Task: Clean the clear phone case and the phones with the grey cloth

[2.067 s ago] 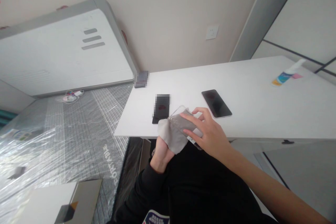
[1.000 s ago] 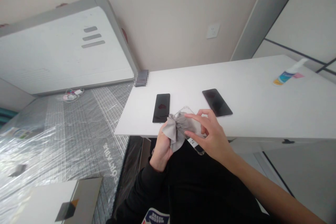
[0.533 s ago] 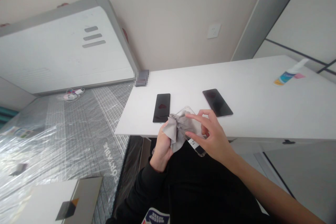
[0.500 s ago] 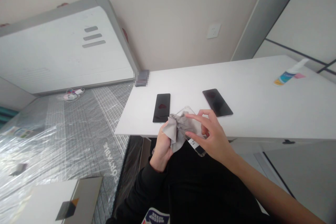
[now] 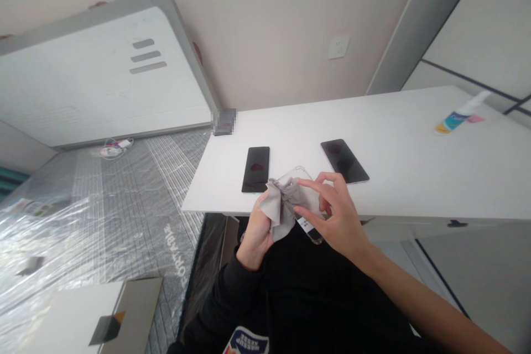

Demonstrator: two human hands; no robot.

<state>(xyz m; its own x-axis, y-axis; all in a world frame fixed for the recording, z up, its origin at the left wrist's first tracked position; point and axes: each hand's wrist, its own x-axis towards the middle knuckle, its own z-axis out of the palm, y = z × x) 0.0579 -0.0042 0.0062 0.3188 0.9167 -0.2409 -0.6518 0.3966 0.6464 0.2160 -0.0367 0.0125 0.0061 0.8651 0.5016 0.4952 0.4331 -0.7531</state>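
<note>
My left hand (image 5: 254,235) grips a grey cloth (image 5: 277,207) bunched against a clear phone case (image 5: 305,199) at the near edge of the white table (image 5: 415,177). My right hand (image 5: 338,218) holds the case from the right, fingers curled around it. Two dark phones lie face up on the table: one phone (image 5: 256,168) just beyond my left hand, the other phone (image 5: 344,161) beyond my right hand.
A small spray bottle (image 5: 458,115) lies at the table's far right. A blurred dark object (image 5: 224,121) sits at the far left corner. A plastic-wrapped mattress (image 5: 103,210) fills the left, with a white cabinet (image 5: 95,77) behind it.
The cloth, spread flat over the case two seconds ago, is now bunched in my left hand. Both hands stay at the table's near edge with small shifts.
</note>
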